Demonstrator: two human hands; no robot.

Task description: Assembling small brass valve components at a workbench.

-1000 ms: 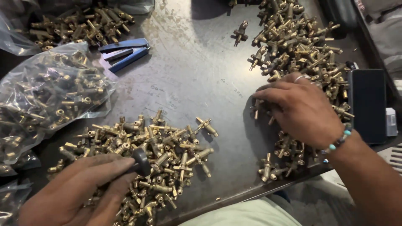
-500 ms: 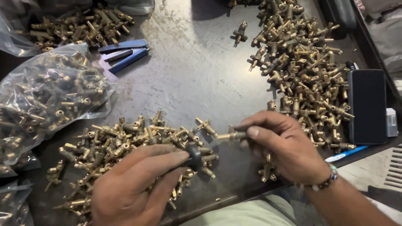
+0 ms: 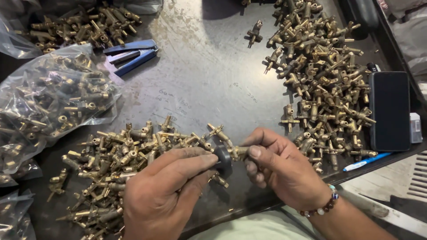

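My left hand (image 3: pixel 167 191) pinches a small black round knob (image 3: pixel 223 161) low in the middle of the head view. My right hand (image 3: pixel 284 169), with a bead bracelet on its wrist, grips a brass valve fitting (image 3: pixel 239 152) whose end meets the knob. Both hands hover over the near edge of a dark metal worktable (image 3: pixel 200 84). A heap of brass fittings (image 3: pixel 120 160) lies just left of my left hand. A larger heap of brass fittings (image 3: pixel 324 80) spreads out to the right of my right hand.
Clear plastic bags of brass fittings (image 3: pixel 49 102) sit at the left. Blue-handled pliers (image 3: pixel 129 55) lie at the upper left, with more fittings (image 3: pixel 80 29) behind them. A black phone (image 3: pixel 390 111) and a blue pen (image 3: pixel 364 162) rest at the right edge.
My right hand left the right heap carrying a brass fitting and came to the middle. My left hand rose from the left heap with the black knob, and the two parts now meet.
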